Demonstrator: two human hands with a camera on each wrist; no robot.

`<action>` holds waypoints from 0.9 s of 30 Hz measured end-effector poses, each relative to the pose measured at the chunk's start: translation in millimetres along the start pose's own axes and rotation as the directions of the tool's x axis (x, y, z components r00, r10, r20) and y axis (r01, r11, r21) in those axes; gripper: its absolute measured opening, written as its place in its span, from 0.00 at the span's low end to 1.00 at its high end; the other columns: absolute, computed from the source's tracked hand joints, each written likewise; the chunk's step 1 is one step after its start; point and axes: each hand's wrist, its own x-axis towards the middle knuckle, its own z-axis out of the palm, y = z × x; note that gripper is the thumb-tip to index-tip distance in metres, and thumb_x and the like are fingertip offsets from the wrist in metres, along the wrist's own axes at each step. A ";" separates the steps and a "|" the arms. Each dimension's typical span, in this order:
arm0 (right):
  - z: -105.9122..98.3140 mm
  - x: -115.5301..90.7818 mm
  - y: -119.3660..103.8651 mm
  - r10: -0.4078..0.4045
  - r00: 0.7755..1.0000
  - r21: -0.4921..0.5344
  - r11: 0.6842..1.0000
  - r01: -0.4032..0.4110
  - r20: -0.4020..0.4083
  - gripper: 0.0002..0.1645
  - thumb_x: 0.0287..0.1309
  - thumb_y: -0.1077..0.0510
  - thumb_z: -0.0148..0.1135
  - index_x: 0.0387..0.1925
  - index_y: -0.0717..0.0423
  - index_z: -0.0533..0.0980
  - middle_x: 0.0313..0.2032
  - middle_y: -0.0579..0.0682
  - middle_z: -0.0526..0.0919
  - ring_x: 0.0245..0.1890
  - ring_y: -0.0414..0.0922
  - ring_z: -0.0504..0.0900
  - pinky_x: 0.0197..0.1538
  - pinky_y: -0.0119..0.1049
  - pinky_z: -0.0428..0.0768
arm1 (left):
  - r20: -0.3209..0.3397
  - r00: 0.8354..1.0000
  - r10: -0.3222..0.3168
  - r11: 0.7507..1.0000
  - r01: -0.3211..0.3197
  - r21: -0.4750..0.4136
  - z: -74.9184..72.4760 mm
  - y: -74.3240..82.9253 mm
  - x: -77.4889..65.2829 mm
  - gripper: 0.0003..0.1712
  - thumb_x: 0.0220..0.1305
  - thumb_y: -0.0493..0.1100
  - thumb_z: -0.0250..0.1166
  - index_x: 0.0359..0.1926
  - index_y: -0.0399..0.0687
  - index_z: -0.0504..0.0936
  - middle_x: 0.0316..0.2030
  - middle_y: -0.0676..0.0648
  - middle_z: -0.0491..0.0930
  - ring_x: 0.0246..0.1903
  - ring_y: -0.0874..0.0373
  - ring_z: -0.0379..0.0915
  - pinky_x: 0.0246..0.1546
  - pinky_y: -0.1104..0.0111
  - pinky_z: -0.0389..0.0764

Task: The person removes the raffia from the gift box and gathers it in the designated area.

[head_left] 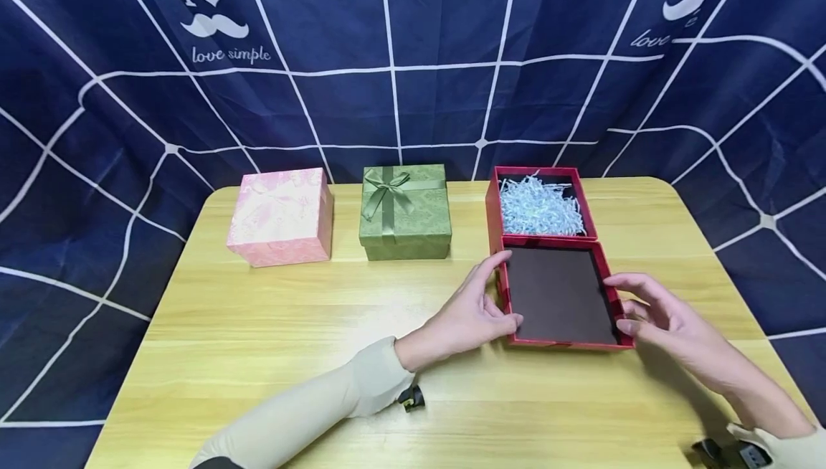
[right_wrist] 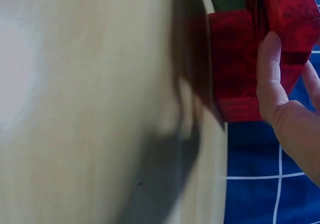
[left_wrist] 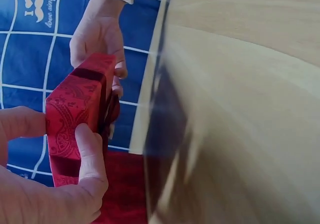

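Lid [head_left: 560, 293], red and upturned with its dark lining showing, is held raised off the table [head_left: 258, 368], just in front of the open red box [head_left: 493, 211]; whether the two touch I can't tell. I see both hands grasping it: the left hand [head_left: 461, 311] pinches one side wall between thumb and finger, the right hand [head_left: 671, 318] the opposite wall. It looks like paper-covered board, so I'd expect it light and stiff, not very slippery, but apt to dent at the corners. I'd grip mid-wall, keeping pressure gentle and clear of the dark ribbon [left_wrist: 90, 76]. Blue shreds [head_left: 538, 207] fill the box loosely and could snag or spill. Beneath is a smooth, pale wood top; along it stand a pink box [head_left: 277, 218] and a green box [head_left: 416, 221], both closed. Blue gridded cloth [head_left: 445, 24] hangs behind and at both sides.
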 end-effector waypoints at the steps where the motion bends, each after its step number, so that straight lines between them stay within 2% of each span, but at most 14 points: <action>1: 1.3 1.0 1.1 0.003 1.000 -0.014 1.000 -0.003 0.000 0.39 0.73 0.80 0.51 0.81 0.64 0.60 0.74 0.51 0.69 0.64 0.38 0.80 0.53 0.32 0.84 | 0.006 1.000 -0.002 1.000 0.002 -0.004 -0.4 -2.0 0.9 0.57 0.65 0.29 0.75 0.87 0.61 0.58 0.67 0.48 0.69 0.26 0.62 0.80 0.28 0.72 0.79; 3: 2.7 1.8 1.6 0.026 1.000 -0.058 0.998 -0.026 -0.007 0.41 0.73 0.79 0.53 0.83 0.62 0.57 0.76 0.51 0.66 0.64 0.38 0.79 0.52 0.31 0.83 | 0.022 1.000 -0.013 1.000 0.013 -0.013 -0.7 -5.6 3.3 0.57 0.65 0.29 0.75 0.87 0.60 0.56 0.64 0.47 0.70 0.26 0.60 0.80 0.27 0.72 0.79; 6: 2.0 1.5 2.4 0.063 0.998 -0.127 0.990 -0.066 -0.028 0.45 0.73 0.77 0.55 0.86 0.59 0.55 0.77 0.50 0.66 0.64 0.36 0.79 0.55 0.29 0.81 | 0.053 0.998 -0.040 0.999 0.041 -0.017 -0.2 -10.4 6.8 0.58 0.66 0.29 0.74 0.87 0.61 0.54 0.53 0.44 0.77 0.25 0.53 0.81 0.26 0.71 0.78; 9: 1.4 3.8 5.3 0.094 0.995 -0.166 0.981 -0.100 -0.042 0.47 0.74 0.75 0.58 0.87 0.54 0.54 0.77 0.45 0.67 0.64 0.34 0.79 0.56 0.27 0.79 | 0.050 0.996 -0.077 0.997 0.077 0.004 0.8 -14.7 8.0 0.60 0.66 0.28 0.74 0.87 0.65 0.53 0.50 0.45 0.77 0.25 0.50 0.81 0.24 0.70 0.78; 11: 0.9 7.8 9.1 0.091 0.995 -0.172 0.980 -0.096 -0.033 0.48 0.74 0.74 0.59 0.87 0.53 0.54 0.77 0.43 0.66 0.63 0.34 0.80 0.55 0.27 0.80 | 0.027 0.995 -0.091 0.996 0.091 0.026 1.7 -18.4 8.6 0.61 0.65 0.26 0.74 0.88 0.66 0.52 0.60 0.44 0.76 0.25 0.53 0.81 0.24 0.70 0.79; 13: 0.4 12.3 14.0 0.071 0.997 -0.158 0.985 -0.071 -0.007 0.49 0.73 0.75 0.59 0.87 0.54 0.53 0.79 0.43 0.64 0.64 0.35 0.80 0.55 0.28 0.81 | -0.002 0.995 -0.098 0.993 0.098 0.065 3.1 -22.9 8.6 0.63 0.64 0.25 0.73 0.88 0.66 0.51 0.73 0.47 0.65 0.26 0.59 0.81 0.26 0.70 0.80; 16: -0.6 16.2 21.8 0.038 0.999 -0.127 0.991 -0.034 0.031 0.50 0.73 0.78 0.57 0.88 0.56 0.51 0.80 0.44 0.62 0.64 0.36 0.79 0.55 0.30 0.83 | -0.024 0.995 -0.100 0.988 0.102 0.116 6.1 -29.6 9.2 0.65 0.62 0.25 0.72 0.89 0.65 0.48 0.83 0.46 0.53 0.28 0.63 0.81 0.31 0.71 0.83; 20: -0.7 15.6 30.3 0.030 0.999 -0.103 0.994 -0.025 0.045 0.49 0.73 0.78 0.56 0.87 0.57 0.51 0.80 0.43 0.62 0.65 0.36 0.77 0.55 0.30 0.83 | -0.024 0.994 -0.111 0.982 0.114 0.153 8.5 -34.8 10.0 0.66 0.63 0.26 0.73 0.89 0.67 0.46 0.84 0.48 0.52 0.28 0.62 0.81 0.33 0.71 0.83; 27: 2.5 15.2 40.4 0.000 0.997 -0.073 0.997 0.006 0.075 0.50 0.71 0.80 0.55 0.87 0.61 0.49 0.80 0.45 0.62 0.67 0.37 0.75 0.57 0.30 0.82 | -0.003 0.992 -0.128 0.973 0.126 0.194 9.0 -39.5 11.0 0.66 0.65 0.27 0.72 0.90 0.66 0.43 0.84 0.53 0.51 0.24 0.62 0.77 0.29 0.72 0.82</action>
